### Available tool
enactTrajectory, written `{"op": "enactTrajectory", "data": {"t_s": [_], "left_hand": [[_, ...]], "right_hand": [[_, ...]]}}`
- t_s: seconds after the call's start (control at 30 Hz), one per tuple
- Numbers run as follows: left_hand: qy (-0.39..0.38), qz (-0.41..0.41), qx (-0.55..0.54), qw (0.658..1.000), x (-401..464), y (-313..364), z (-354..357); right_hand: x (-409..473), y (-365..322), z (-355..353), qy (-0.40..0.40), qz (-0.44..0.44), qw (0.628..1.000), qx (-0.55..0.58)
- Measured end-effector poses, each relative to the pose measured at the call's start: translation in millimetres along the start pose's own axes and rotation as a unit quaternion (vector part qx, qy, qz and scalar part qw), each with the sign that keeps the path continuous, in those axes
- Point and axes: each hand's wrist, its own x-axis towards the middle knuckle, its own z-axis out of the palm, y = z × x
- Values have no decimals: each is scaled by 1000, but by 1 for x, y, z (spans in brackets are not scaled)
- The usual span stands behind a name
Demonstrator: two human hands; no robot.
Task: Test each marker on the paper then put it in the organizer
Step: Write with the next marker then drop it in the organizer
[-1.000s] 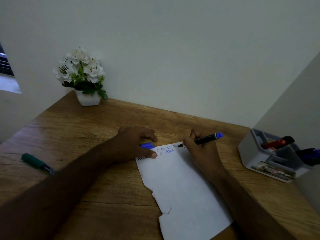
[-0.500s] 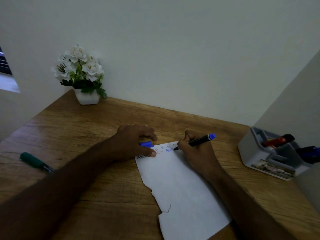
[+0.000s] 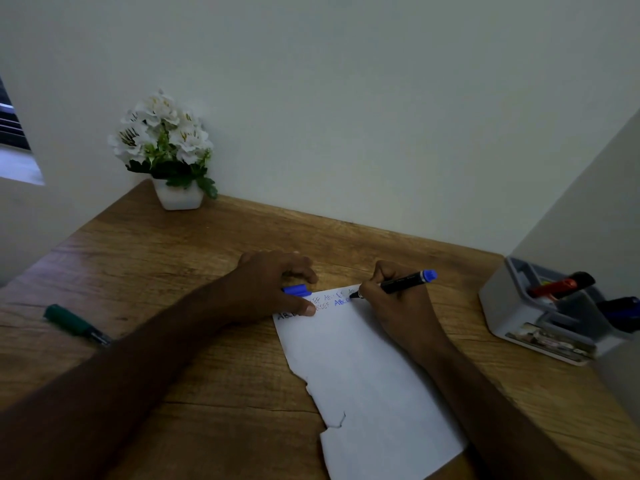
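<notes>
Wooden desk (image 3: 207, 258) — one paper (image 3: 363, 375), four markers

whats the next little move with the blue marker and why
Probably finish the blue letters, then lift the tip. The right hand grips the blue marker with its tip on the paper beside unfinished blue writing, so the test looks underway. The left hand pins the sheet's corner and holds the blue cap, ready for capping before the marker goes to the organizer.

paper (image 3: 363, 375) lies between marker (image 3: 74, 323) and organizer (image 3: 540, 317).
</notes>
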Motion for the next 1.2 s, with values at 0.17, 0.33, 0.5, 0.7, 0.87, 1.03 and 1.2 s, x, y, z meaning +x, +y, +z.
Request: {"op": "enactTrajectory", "data": {"t_s": [0.17, 0.33, 0.5, 0.7, 0.87, 1.03, 1.2], "left_hand": [[-3, 1, 4, 1000, -1, 3, -2], [-6, -2, 0, 1000, -2, 4, -2], [-1, 2, 3, 1000, -1, 2, -1], [5, 7, -9, 1000, 0, -1, 0], [6, 6, -2, 1000, 0, 0, 0], [7, 7, -1, 1000, -1, 0, 0], [8, 1, -4, 1000, -2, 2, 0]], "right_hand": [[2, 0, -1, 7, 1, 1000, -4], [1, 0, -1, 12, 6, 1000, 1], [1, -1, -1, 4, 1, 1000, 8], [1, 0, -2, 5, 4, 1000, 1], [1, -2, -2, 18, -2, 1000, 3], [0, -1, -2, 8, 2, 1000, 11], [0, 0, -6, 34, 7, 999, 23]]}}
